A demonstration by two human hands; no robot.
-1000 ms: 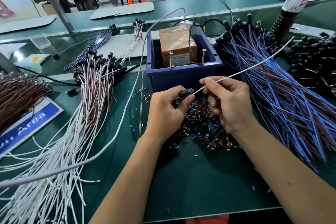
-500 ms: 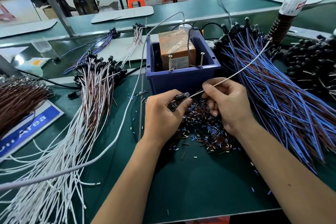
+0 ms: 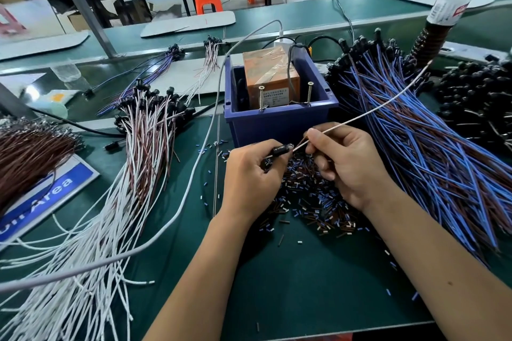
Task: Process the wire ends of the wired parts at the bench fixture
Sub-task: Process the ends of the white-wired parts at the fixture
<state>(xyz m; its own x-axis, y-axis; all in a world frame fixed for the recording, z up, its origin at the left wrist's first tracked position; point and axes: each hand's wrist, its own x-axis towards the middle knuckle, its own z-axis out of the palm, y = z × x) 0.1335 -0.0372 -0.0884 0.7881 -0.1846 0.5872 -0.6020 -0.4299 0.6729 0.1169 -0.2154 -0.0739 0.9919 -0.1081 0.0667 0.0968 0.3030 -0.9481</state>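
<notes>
While the left hand [image 3: 249, 174] grips the small black part [image 3: 281, 150] between thumb and curled fingers, the right hand [image 3: 346, 163] pinches the pale wire [image 3: 360, 115] just beside it, and that wire runs up and right over the blue-and-brown wire bundle [image 3: 415, 147]. Compared with half a second ago, both hands sit in nearly the same spot in front of the blue bin [image 3: 279, 122]; the wire's far end lies lower and reaches further right. Under the hands lies a heap of cut insulation bits [image 3: 313, 202], touching the bin's near wall. Left of the hands, the white-and-brown wire bundle [image 3: 133, 174] fans toward the counter [image 3: 304, 285] edge, crossed by a grey cable [image 3: 194, 174]. Bare green surface shows between the forearms and toward the near edge.
</notes>
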